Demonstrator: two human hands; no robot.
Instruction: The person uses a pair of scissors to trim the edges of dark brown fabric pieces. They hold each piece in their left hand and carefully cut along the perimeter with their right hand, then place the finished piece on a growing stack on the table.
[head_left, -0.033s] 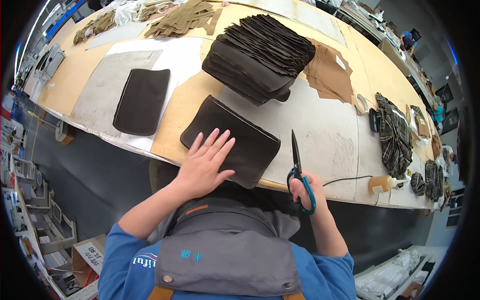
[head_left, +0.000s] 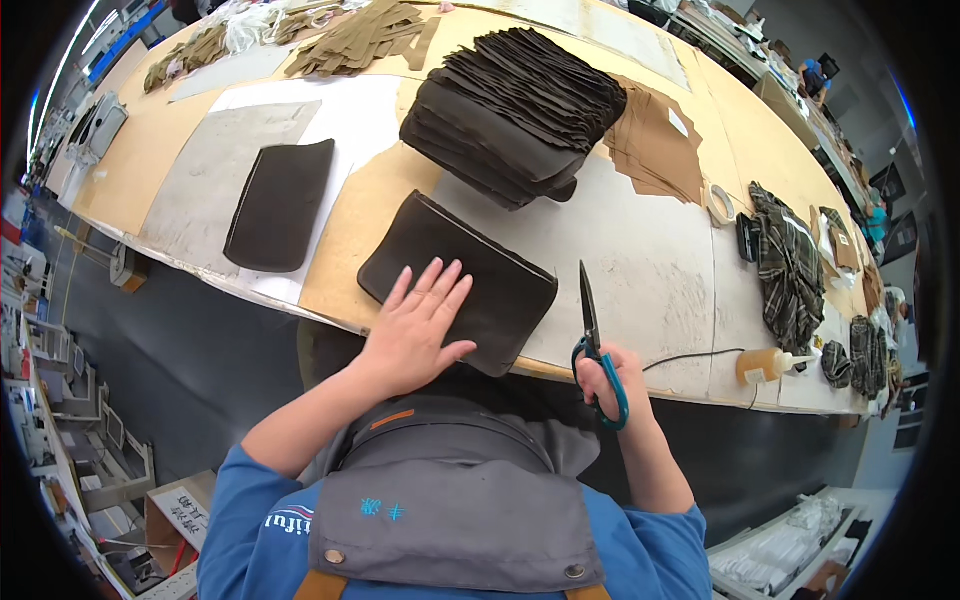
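Observation:
Flat, with fingers spread, my left hand (head_left: 420, 325) rests on a dark brown fabric panel (head_left: 490, 275) at the table's near edge. The panel's corners are rounded, and a pale line runs along its far edge. To its right, my right hand (head_left: 612, 385) grips a pair of scissors (head_left: 590, 320) by the teal handles. The dark blades are closed and point away from me, apart from the panel. Another dark panel (head_left: 280, 205) lies on the table to the left. Beyond my left hand is a tall, fanned stack of dark panels (head_left: 510, 115).
Brown paper-like sheets (head_left: 655, 145) lie beside the stack, near a tape roll (head_left: 719, 205). Plaid cloth (head_left: 788, 260) and an amber squeeze bottle (head_left: 765, 368) sit at the right. Tan fabric strips (head_left: 360, 38) are heaped on the far side. The table edge (head_left: 210, 266) curves before me.

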